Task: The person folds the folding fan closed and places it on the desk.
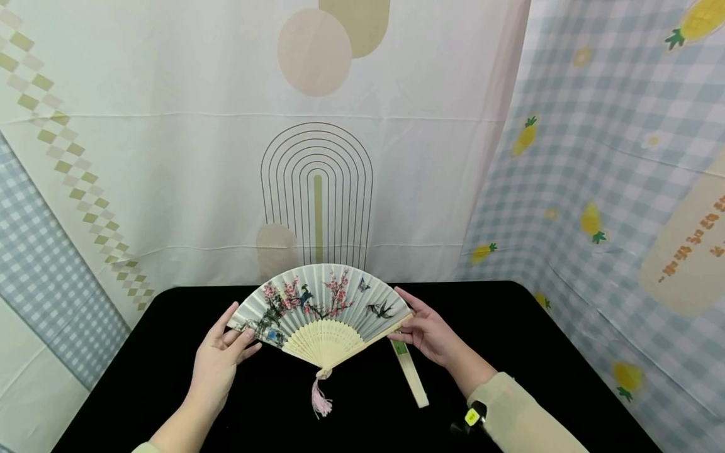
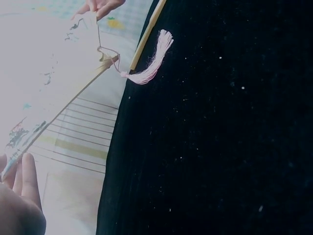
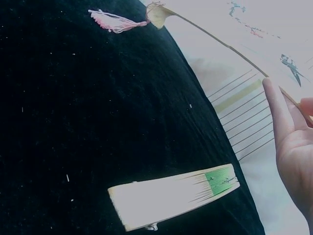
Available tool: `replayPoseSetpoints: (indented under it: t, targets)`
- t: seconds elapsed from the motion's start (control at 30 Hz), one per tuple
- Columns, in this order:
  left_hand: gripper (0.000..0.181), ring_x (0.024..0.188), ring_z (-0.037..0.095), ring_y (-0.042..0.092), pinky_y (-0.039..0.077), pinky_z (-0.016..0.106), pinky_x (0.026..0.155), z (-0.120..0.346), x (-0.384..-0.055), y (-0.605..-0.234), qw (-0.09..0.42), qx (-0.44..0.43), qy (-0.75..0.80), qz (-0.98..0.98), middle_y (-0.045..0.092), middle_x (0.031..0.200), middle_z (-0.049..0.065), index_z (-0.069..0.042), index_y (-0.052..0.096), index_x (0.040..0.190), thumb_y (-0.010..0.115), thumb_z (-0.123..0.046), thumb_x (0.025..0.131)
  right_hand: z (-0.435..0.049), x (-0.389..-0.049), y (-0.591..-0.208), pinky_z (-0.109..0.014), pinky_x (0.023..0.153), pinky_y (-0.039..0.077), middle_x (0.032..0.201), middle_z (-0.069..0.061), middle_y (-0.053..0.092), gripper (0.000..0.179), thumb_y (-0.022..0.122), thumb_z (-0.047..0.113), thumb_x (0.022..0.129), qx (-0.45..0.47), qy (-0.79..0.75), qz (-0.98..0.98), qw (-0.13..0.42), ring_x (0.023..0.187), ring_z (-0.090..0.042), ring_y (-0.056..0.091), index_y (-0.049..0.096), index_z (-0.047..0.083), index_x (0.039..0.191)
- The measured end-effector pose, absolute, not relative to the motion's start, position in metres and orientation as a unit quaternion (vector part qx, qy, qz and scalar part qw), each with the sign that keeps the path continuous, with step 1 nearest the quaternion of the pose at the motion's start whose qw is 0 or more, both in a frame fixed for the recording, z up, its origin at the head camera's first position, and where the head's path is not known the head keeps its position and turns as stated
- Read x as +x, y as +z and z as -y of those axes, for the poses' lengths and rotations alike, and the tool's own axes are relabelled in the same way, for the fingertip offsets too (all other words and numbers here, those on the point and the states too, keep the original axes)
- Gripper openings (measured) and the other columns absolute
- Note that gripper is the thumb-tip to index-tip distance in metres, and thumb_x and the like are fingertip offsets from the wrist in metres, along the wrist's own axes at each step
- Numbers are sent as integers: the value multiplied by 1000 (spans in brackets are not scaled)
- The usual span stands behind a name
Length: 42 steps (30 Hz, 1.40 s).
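A folding fan, spread wide, is held up between both hands, its pale leaf painted with pink blossoms, birds and a butterfly. My left hand pinches its left outer edge between thumb and fingers. At the opposite edge my right hand pinches the end rib. From the pivot at the bottom hangs a pink tassel, seen also in the left wrist view as a tassel. Below the right hand lies a second, folded fan, pale with a green part near one end.
A black cloth covers the table. Behind it hangs a white curtain with printed arches. On the right is a blue checked curtain with pineapples. A small dark device with a yellow face sits at the right wrist.
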<state>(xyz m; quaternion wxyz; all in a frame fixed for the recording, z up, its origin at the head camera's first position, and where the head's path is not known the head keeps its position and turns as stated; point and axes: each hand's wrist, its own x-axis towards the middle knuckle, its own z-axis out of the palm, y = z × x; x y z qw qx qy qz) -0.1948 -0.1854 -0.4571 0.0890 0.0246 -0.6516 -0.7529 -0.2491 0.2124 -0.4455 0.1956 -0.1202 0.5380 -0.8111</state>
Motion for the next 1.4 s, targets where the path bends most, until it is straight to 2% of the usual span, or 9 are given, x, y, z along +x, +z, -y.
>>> replayPoseSetpoints:
  t: [0.13, 0.27, 0.47, 0.77, 0.87, 1.17, 1.4]
  targets:
    - [71, 88, 9, 67, 60, 30, 82, 184, -196, -456, 96, 27, -757, 646, 69, 91, -2, -24, 33, 156, 67, -10, 95, -211, -250, -445, -44, 96, 54, 158, -18, 29, 77, 35, -17, 96, -126, -808, -541, 195, 100, -19, 63, 17, 21, 161]
    - [71, 94, 10, 67, 59, 31, 83, 182, -197, -455, 94, 30, -758, 645, 70, 100, -3, -24, 32, 156, 66, -9, 96, -209, -250, -445, -44, 96, 54, 160, -20, 23, 77, 35, -17, 96, -128, -806, -544, 195, 119, -25, 60, 18, 20, 161]
    - [69, 90, 10, 66, 60, 32, 82, 181, -198, -453, 96, 36, -764, 637, 69, 97, -1, -23, 34, 156, 65, -7, 96, -207, -251, -444, -46, 96, 53, 160, -22, 21, 77, 36, -16, 95, -138, -798, -555, 193, 119, -25, 59, 16, 19, 161]
    - [68, 100, 10, 67, 60, 32, 82, 178, -199, -454, 105, 40, -756, 645, 69, 112, -3, -24, 35, 155, 65, -8, 97, -206, -250, -442, -45, 95, 54, 159, -22, 23, 77, 37, -16, 94, -137, -796, -556, 194, 124, -28, 57, 19, 19, 160]
    - [67, 101, 10, 67, 60, 32, 81, 178, -200, -455, 108, 40, -754, 646, 69, 113, -3, -24, 35, 155, 65, -8, 97, -206, -251, -442, -44, 96, 54, 160, -22, 21, 77, 36, -17, 94, -140, -796, -555, 198, 125, -28, 56, 16, 18, 161]
    - [64, 88, 12, 69, 61, 33, 76, 177, -200, -455, 115, 45, -760, 638, 68, 93, 2, -24, 40, 152, 65, -7, 96, -207, -253, -443, -44, 94, 55, 160, -22, 22, 78, 36, -17, 94, -142, -798, -550, 200, 124, -28, 57, 15, 18, 161]
    - [62, 93, 11, 68, 61, 33, 77, 175, -201, -454, 116, 46, -756, 643, 68, 107, -4, -21, 39, 152, 63, -4, 97, -206, -254, -444, -45, 96, 54, 161, -22, 19, 77, 37, -15, 95, -141, -797, -548, 211, 125, -27, 56, 17, 19, 161]
